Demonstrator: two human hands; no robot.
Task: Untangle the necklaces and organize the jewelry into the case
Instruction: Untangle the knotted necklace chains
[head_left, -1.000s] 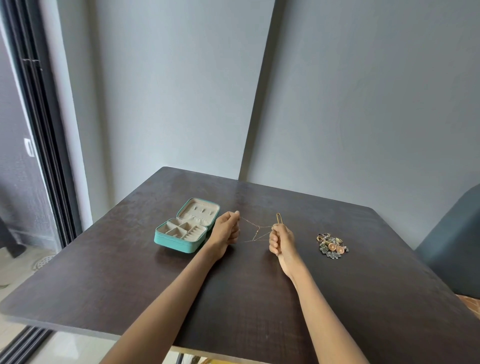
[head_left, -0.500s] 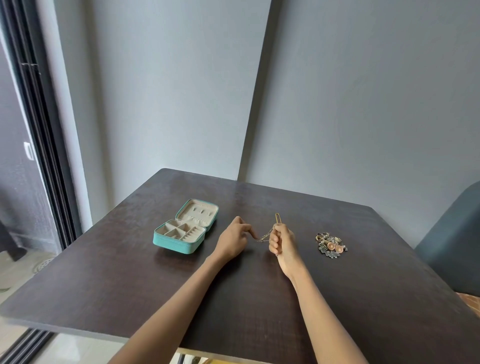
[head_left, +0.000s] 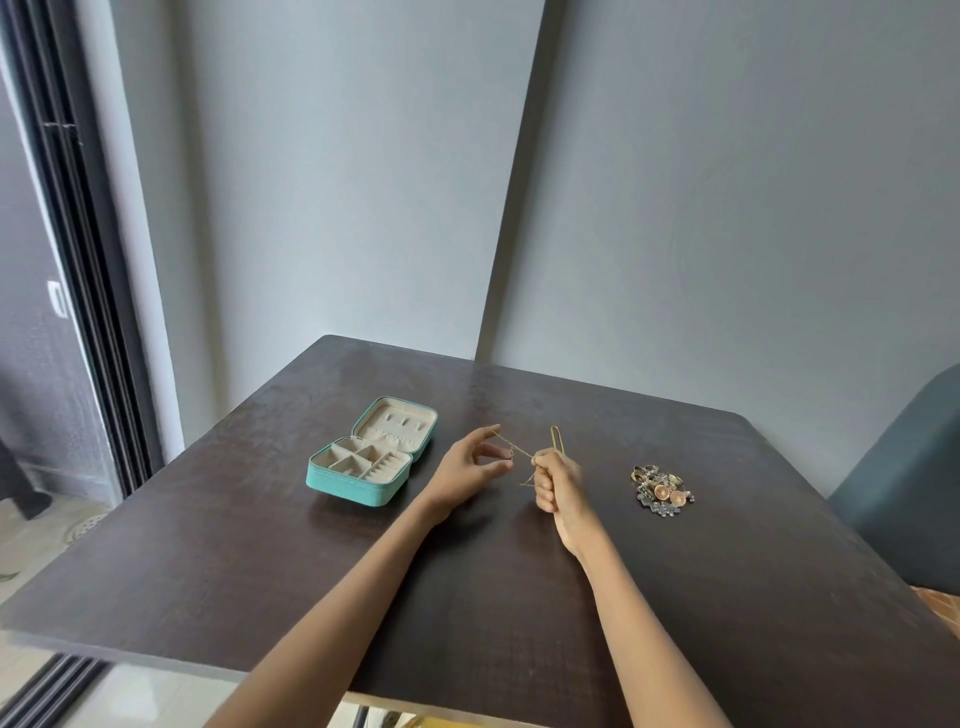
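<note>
At nine o'clock the open teal case sits on the bench. The left hand pinches the fine necklace chain; the right hand grips its other end and a gold pin. At three o'clock lies the jewelry pile. Pulling hard could tighten the knot or snap links. The tangle itself is too small to read.

- The table looks like dark wood, matt, with a fine grain.
- The case has a textured teal outside and a soft cream lining.
- The chain is thin golden metal.
- The jewelry pile is shiny metal.
</note>
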